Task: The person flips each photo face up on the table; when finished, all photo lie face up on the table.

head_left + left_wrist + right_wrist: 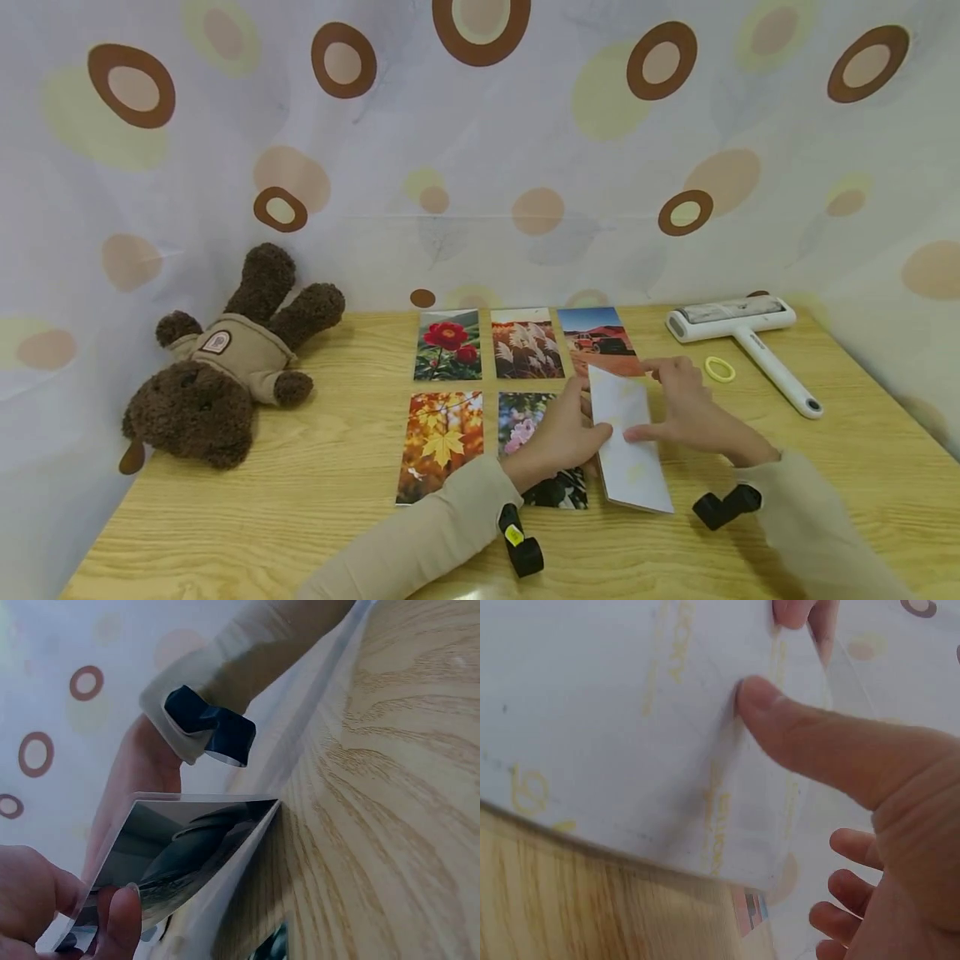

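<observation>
A photo print (632, 442) stands tilted on its edge over the table, its white back with faint yellow lettering turned to the right. My left hand (562, 429) pinches its left edge, thumb on the white back. In the left wrist view, the print's picture side (176, 855) looks grey-green with a dark shape. My right hand (686, 410) touches the back with the thumb (787, 720), while its other fingers stand apart from the print. Beneath my left hand lies a pink blossom photo (522, 423), partly covered. Beyond the print is a desert photo with a red off-road car (597, 342).
Other photos lie in rows: a red flower (447, 343), plumed grass (527, 346) and yellow maple leaves (441, 446). A brown teddy bear (225, 358) lies at the left. At the right are a yellow ring (720, 369) and a white roller tool with a handle (772, 362).
</observation>
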The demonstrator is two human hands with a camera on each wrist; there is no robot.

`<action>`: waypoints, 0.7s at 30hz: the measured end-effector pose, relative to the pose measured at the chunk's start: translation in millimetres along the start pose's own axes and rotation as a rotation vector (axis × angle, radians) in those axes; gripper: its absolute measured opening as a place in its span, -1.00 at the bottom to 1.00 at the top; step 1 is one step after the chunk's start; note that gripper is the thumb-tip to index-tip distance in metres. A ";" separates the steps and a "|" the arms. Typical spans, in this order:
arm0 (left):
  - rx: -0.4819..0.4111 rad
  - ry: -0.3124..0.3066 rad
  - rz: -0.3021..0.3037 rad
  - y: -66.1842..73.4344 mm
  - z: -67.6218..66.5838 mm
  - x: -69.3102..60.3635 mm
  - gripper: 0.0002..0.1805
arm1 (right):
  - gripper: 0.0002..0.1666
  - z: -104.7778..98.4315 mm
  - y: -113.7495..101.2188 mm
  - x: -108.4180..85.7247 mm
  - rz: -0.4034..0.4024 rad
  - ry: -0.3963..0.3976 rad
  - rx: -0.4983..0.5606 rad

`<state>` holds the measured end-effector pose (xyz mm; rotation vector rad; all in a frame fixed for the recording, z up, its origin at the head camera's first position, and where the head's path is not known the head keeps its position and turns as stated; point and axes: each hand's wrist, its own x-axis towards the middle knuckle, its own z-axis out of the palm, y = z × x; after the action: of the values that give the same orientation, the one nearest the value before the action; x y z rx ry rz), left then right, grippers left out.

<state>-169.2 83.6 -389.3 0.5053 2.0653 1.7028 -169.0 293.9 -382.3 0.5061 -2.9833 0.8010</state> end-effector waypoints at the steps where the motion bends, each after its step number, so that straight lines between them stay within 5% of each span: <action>1: 0.004 0.012 0.002 -0.5 1.1 0.1 -0.45 | 0.08 0.1 -1.6 -1.2 -0.005 -0.003 0.006; 9: 0.024 0.045 -0.012 0.9 6.9 -1.7 -0.49 | -0.20 6.5 2.3 -14.1 -0.207 -0.104 0.297; 11: 0.053 0.047 -0.023 2.2 6.5 -3.2 -0.52 | -0.18 6.8 3.8 -15.3 -0.204 -0.094 0.317; 17: -0.044 -0.003 -0.005 1.3 4.6 -7.2 -0.50 | -0.19 2.0 2.3 -15.8 -0.149 -0.109 0.396; 21: 0.042 0.017 0.033 2.0 9.5 -6.4 -0.53 | -0.25 -6.5 -2.8 -20.1 -0.141 -0.139 0.397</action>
<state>-158.6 88.6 -388.3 0.5425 2.1199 1.6911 -149.5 300.9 -377.2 0.8019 -2.8651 1.4043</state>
